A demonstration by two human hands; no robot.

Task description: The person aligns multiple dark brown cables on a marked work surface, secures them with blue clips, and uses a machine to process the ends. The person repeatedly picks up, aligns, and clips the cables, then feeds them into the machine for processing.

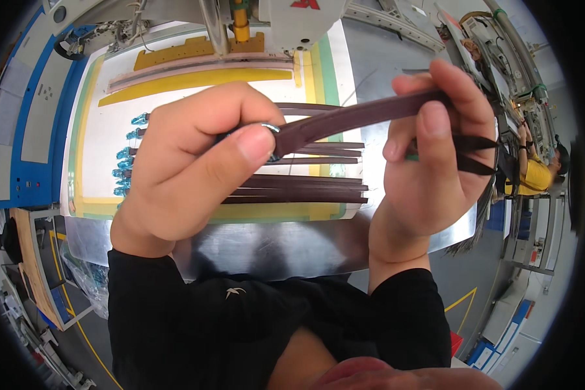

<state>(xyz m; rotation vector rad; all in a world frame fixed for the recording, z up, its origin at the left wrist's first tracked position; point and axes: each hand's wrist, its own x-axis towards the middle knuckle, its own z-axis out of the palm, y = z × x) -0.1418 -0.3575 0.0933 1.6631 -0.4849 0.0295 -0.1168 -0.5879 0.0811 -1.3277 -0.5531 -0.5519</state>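
Observation:
My left hand (188, 162) pinches one end of a dark brown strap (357, 116), where a small metal ring shows at the thumb tip. My right hand (435, 156) grips the same strap further along, with more dark strap ends sticking out past its fingers to the right. The strap is held level, close to the camera, above the work surface. Below it, several more dark brown straps (305, 192) lie side by side on a white template board (104, 136), their left ends held by blue clips (125, 162).
A sewing machine head (292, 19) stands at the back over yellow and pink guide strips. A blue control panel (19, 110) is at the left. The shiny metal table edge (266, 247) lies near my body. Another person in yellow (536, 175) works at the far right.

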